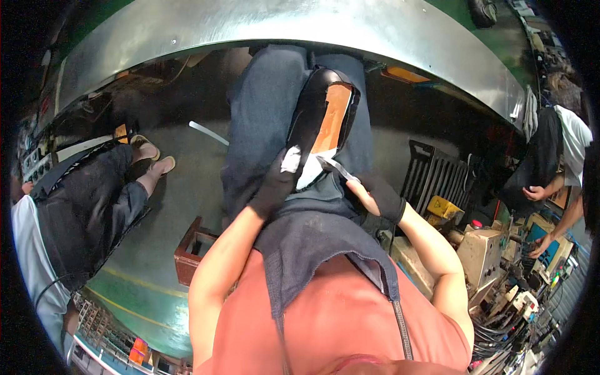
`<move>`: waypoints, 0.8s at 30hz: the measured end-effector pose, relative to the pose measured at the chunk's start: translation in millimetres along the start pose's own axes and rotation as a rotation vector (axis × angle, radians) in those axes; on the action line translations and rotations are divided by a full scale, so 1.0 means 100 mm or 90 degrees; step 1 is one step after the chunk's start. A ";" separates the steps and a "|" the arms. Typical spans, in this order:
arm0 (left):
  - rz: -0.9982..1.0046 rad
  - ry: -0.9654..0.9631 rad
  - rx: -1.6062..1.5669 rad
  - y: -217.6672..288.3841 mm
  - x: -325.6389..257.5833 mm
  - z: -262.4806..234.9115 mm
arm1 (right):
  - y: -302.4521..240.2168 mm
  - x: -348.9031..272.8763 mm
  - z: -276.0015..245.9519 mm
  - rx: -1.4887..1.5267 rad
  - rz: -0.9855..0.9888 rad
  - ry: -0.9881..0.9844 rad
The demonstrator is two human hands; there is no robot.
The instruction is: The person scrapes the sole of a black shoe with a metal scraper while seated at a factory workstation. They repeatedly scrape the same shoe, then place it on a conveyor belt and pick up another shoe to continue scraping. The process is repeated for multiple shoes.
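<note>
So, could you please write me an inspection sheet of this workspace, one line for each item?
Surface: dark apron across the person's lap; no table under the work.
Job's things: black shoe upper with an orange-brown inner panel, resting on the lap; thin metal tool at its lower edge.
Clutter: brown box on the green floor.
Grip: left hand, dark glove, closed on the shoe upper; right hand, dark glove, closed on the tool.
Cables: bundle at lower right.
Surroundings: curved metal sheet above; seated person at left; another person at right; beige machine.
</note>
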State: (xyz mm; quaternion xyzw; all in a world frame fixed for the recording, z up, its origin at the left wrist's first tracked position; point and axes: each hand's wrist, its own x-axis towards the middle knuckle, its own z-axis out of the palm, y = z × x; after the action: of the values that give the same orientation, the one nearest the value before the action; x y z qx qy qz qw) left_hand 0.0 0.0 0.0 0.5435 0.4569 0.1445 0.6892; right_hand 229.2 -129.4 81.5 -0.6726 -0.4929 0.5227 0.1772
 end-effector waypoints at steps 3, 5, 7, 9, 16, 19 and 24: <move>0.154 0.083 0.114 0.18 -0.16 0.35 | -0.08 -0.40 -0.18 0.089 0.155 -0.083; 0.162 0.088 0.196 0.33 -0.19 0.26 | -0.29 -0.45 -0.23 0.020 0.135 -0.100; 0.209 0.053 0.202 0.51 -0.24 0.19 | -0.85 -0.42 -0.29 -0.108 0.063 -0.066; 0.273 0.059 0.258 0.58 -0.34 0.16 | -1.17 -0.42 -0.24 -0.171 -0.178 -0.024; 0.212 0.025 0.324 0.11 -0.31 0.04 | -0.64 -0.11 -0.12 -0.413 -0.257 -0.039; 0.103 -0.054 0.253 0.30 -0.37 0.03 | -0.67 -0.03 0.04 -0.228 -0.660 0.022; 0.172 -0.061 0.399 0.51 -0.56 -0.16 | -0.31 -0.10 0.01 -0.428 -0.400 0.083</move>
State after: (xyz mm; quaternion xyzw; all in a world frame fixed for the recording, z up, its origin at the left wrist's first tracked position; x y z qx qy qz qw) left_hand -28.0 -10.4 71.8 0.7904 0.3703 0.0612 0.4841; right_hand 213.7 -124.0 110.1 -0.5423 -0.8029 0.2111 0.1297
